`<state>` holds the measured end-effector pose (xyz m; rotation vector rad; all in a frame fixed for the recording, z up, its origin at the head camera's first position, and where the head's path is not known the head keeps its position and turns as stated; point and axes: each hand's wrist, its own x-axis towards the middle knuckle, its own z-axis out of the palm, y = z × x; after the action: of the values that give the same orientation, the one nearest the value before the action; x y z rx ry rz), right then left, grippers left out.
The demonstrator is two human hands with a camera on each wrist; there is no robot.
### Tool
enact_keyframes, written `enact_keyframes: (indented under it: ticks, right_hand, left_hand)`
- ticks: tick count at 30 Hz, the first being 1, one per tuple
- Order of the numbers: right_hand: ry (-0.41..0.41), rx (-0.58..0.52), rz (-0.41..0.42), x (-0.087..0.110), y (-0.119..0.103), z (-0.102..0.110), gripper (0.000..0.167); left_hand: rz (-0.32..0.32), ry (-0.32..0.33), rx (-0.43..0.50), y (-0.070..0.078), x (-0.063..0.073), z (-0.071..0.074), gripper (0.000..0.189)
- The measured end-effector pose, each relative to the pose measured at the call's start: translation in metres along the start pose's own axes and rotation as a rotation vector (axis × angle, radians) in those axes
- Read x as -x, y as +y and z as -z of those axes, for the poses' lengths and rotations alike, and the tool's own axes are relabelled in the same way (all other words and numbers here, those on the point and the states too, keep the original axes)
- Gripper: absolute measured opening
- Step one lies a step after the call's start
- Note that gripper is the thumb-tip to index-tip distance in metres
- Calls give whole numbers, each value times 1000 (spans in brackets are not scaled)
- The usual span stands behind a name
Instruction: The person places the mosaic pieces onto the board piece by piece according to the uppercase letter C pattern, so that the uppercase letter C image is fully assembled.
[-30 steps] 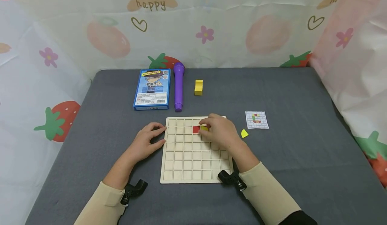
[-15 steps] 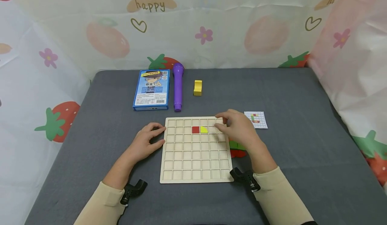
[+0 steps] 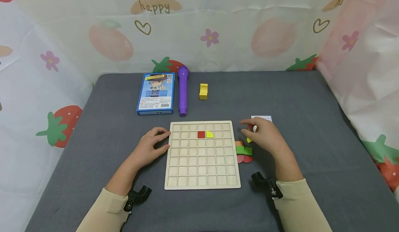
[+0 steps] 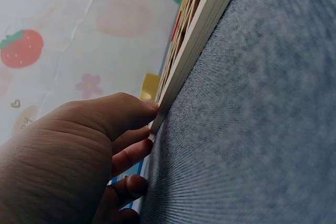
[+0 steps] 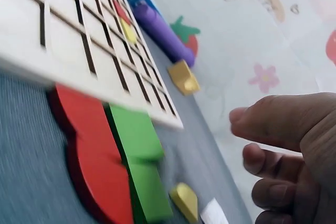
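A pale wooden grid board (image 3: 192,161) lies in the middle of the table. Two pieces sit side by side in its upper cells: a red square (image 3: 201,134) and a yellow piece (image 3: 210,134) with one rounded corner. My left hand (image 3: 152,144) touches the board's left edge with thumb and fingertips. To the right of the board, my right hand (image 3: 265,135) hovers with thumb and forefinger apart and nothing between them. It partly covers a small gridded card (image 3: 262,117) and a loose yellow piece (image 5: 185,202).
Beside the board's right edge lie green squares (image 3: 244,150), rounded red pieces (image 3: 244,159) and an orange piece (image 3: 238,143). Farther back are a blue box (image 3: 156,92), a purple microphone-shaped object (image 3: 183,91) and a yellow block (image 3: 203,91).
My right hand has let go of the yellow piece in its cell and moved right, off the board, to above the card. The left hand has stayed at the board's edge.
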<state>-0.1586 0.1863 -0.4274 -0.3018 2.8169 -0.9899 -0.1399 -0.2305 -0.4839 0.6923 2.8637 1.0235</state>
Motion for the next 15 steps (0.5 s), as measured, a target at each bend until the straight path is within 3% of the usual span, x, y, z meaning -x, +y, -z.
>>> enact_keyframes:
  ticks: [15]
  right_hand:
    - [-86,-17,-12,6,37,2,30]
  left_hand:
    - [12,5,0,1,1,0,51]
